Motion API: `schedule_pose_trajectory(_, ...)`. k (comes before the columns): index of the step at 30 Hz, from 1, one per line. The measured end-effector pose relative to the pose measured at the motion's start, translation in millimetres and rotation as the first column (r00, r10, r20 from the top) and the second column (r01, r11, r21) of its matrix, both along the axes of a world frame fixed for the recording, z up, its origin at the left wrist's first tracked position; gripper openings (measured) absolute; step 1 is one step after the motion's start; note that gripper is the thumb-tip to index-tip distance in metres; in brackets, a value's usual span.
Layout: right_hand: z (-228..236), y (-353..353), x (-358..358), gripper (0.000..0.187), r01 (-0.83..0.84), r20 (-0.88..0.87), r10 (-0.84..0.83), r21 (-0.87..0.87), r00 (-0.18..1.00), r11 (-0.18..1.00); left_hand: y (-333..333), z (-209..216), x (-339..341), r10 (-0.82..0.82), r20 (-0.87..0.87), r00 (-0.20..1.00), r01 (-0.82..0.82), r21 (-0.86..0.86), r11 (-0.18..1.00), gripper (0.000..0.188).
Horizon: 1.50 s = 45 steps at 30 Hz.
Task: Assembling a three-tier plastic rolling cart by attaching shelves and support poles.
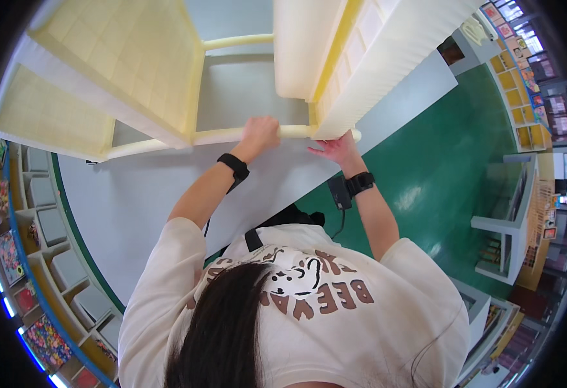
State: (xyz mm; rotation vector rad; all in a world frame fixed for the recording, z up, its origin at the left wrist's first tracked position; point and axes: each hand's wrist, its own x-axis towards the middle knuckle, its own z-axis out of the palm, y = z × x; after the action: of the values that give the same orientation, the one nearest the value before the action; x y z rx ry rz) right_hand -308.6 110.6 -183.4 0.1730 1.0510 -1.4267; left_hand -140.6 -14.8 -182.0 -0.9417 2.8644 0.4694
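A large cream plastic rack (126, 57) with ribbed panels and round tubes fills the top of the view. Around its near cross tube (218, 136) my left hand (261, 134) is closed, a black band on that wrist. To the right, my right hand (339, 148) sits under the lower corner of a long ribbed panel (387, 58), near the tube's end. Its visible fingers are spread, pointing left, and part of the hand is hidden behind the panel. A small black box (340, 193) with a cable is strapped at that wrist.
The rack stands over a light grey surface (251, 191) bordered by green floor (419, 174). Low shelves with grey bins (70, 268) curve along the left. A white frame-like piece of furniture (513, 220) and yellow-backed shelving (513, 84) stand at the right.
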Motion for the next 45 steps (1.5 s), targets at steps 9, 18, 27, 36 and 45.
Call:
schedule_pose_trajectory(9, 4.8, 5.3, 10.3, 0.051, 0.047, 0.088, -0.041, -0.059, 0.995, 0.997, 7.5, 6.0, 0.2, -0.055, -0.009, 0.998, 0.055, -0.027, 0.998, 0.013)
schedule_pose_trajectory(18, -37.6, 17.3, -8.9, 0.049, -0.083, 0.337, 0.288, -0.51, 0.896, 0.856, 12.7, -3.9, 4.4, -0.054, -0.207, 0.977, 0.06, 0.024, 0.998, 0.019)
schedule_pose_trajectory(27, 2.1, 10.7, 12.1, 0.05, 0.091, -0.051, -0.092, -0.02, 0.995, 0.996, 13.3, 44.4, 123.2, -0.126, -0.854, 0.505, 0.057, -0.112, 0.992, 0.013)
schedule_pose_trajectory(36, -40.4, 0.2, -2.7, 0.02, 0.435, 0.06, -0.432, -0.174, 0.9, 0.883, -95.6, 71.2, 198.0, 0.734, -0.609, -0.3, -0.138, 0.789, 0.598, 0.036)
schedule_pose_trajectory(45, -21.2, -4.6, 7.1, 0.028, 0.556, 0.035, -0.555, -0.08, 0.831, 0.827, -105.0, 28.8, 192.4, 0.858, -0.513, -0.043, 0.417, 0.771, 0.482, 0.055)
